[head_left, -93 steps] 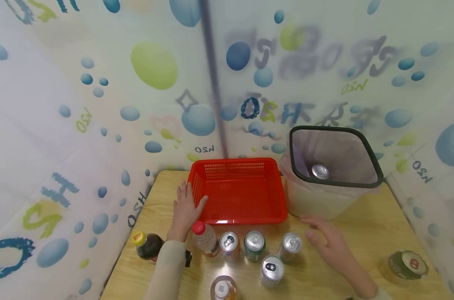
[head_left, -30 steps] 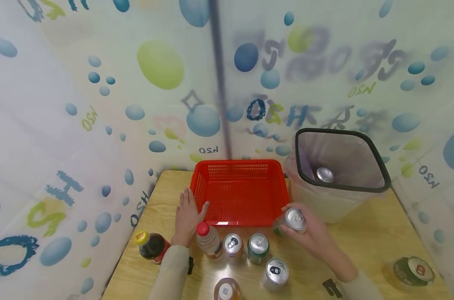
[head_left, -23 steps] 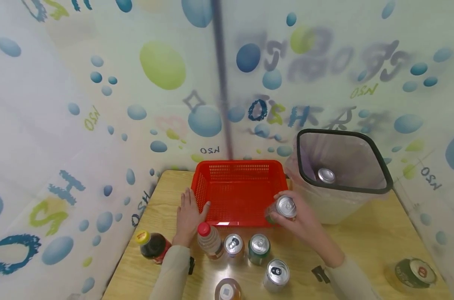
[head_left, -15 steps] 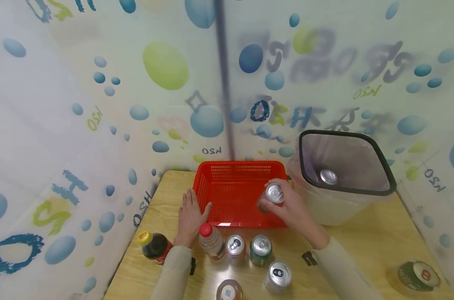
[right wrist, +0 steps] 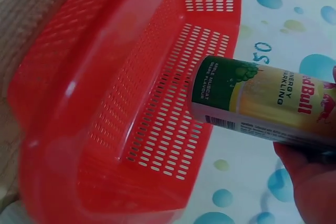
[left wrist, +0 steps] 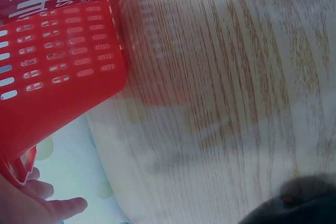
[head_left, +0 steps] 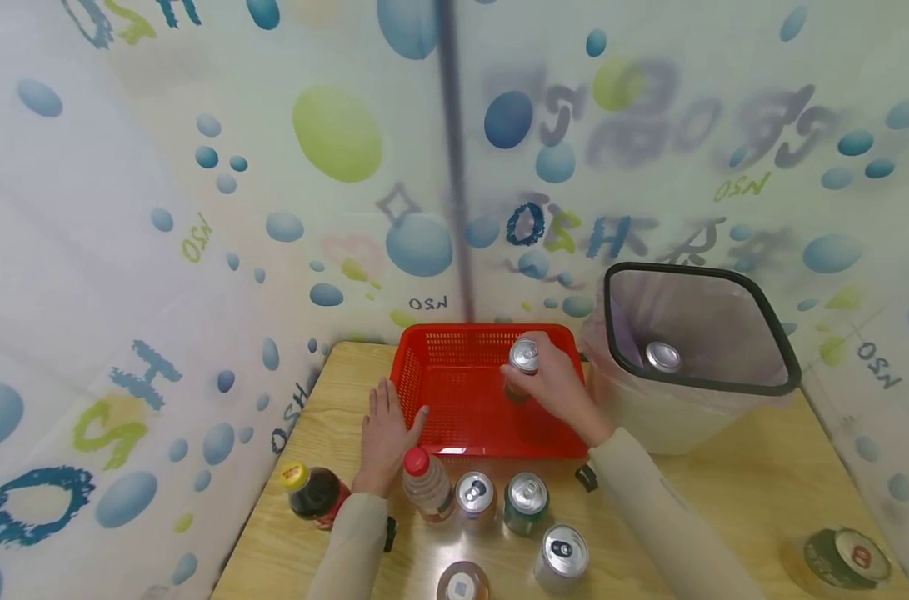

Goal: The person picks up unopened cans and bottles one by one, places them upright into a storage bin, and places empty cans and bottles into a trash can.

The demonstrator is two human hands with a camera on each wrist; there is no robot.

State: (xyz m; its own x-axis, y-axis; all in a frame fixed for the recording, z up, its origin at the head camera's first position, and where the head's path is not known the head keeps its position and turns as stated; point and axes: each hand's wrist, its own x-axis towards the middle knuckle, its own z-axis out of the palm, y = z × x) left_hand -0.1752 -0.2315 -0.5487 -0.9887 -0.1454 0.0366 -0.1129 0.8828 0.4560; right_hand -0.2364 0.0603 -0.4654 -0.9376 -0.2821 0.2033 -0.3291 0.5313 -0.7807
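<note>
My right hand (head_left: 562,387) grips a slim Red Bull can (head_left: 524,356) by its upper part, over the inside of the red plastic basket (head_left: 454,400). In the right wrist view the can (right wrist: 252,98) shows a green and gold label, its bottom end pointing into the basket (right wrist: 157,98). My left hand (head_left: 385,437) rests at the basket's left rim, fingers straight. The left wrist view catches only some fingers (left wrist: 58,208) beside the perforated basket wall (left wrist: 58,51). A clear bottle with a red cap (head_left: 427,487) stands right of my left wrist.
In front of the basket stand several cans, among them a green one (head_left: 526,502) and a silver one (head_left: 561,558). A yellow-capped dark bottle (head_left: 319,497) is left, a white-capped bottle (head_left: 461,583) nearest. Right of the basket, a lined bin (head_left: 649,417) holds a can (head_left: 662,357); another can (head_left: 847,557) is far right.
My right hand has taken the slim can from the table and carried it leftward and away over the basket. My left hand stays at the basket's left side. The head view has shifted slightly.
</note>
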